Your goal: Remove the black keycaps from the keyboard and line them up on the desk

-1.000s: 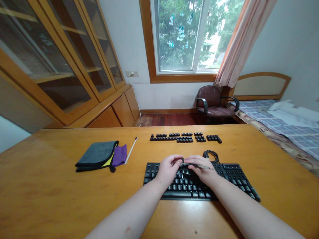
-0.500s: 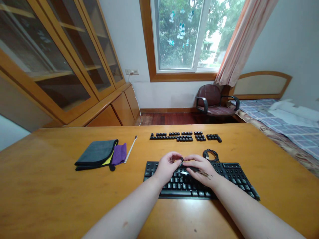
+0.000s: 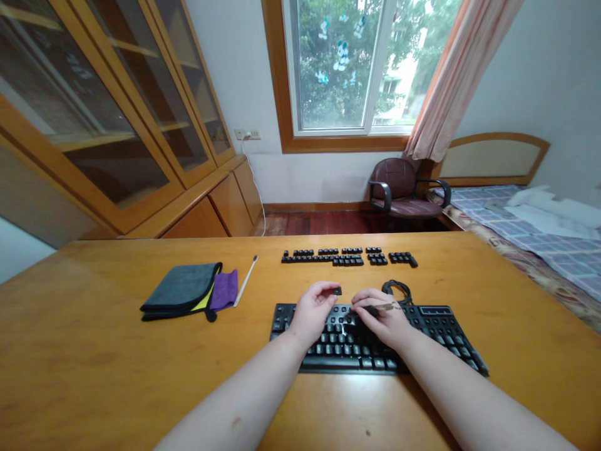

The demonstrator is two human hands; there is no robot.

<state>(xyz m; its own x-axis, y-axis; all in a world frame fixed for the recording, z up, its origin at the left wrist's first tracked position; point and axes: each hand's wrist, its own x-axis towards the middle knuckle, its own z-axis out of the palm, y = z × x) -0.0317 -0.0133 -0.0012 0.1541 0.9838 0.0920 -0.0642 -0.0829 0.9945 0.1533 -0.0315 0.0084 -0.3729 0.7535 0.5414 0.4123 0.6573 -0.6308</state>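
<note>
So the small black key (image 3: 337, 290) is sitting at the fingertips of the left hand (image 3: 310, 316), thumb and finger apparently closing on it, though the thumb side isn't showing clearly. It's hovering around the keyboard's far edge; can't tell how high. The right hand (image 3: 387, 326) is just beside it, its fingers bunching together around a thin tool (image 3: 387, 306), whose tip is hiding among the fingers.

Directly under both grips the keyboard (image 3: 350, 351) is lying flat, with bare spots showing among its upper rows. If you're handling a key like this, I'd be pinching it lightly by the sides, since something this small is probably popping out if you're squeezing a corner. I'd also be angling the tool away from the other fingers and resting the right wrist for steadiness.

Straight ahead of the hands, loose keys (image 3: 347, 260) are sitting in neat rows, so keeping the order seems worth it. A coiled cable (image 3: 407, 290) is lying just beyond the right hand. Off left of the left grip, a white brush (image 3: 245, 282), a purple cloth (image 3: 224, 290) and a folded grey cloth (image 3: 181, 288) are lying on the table (image 3: 141, 376).
</note>
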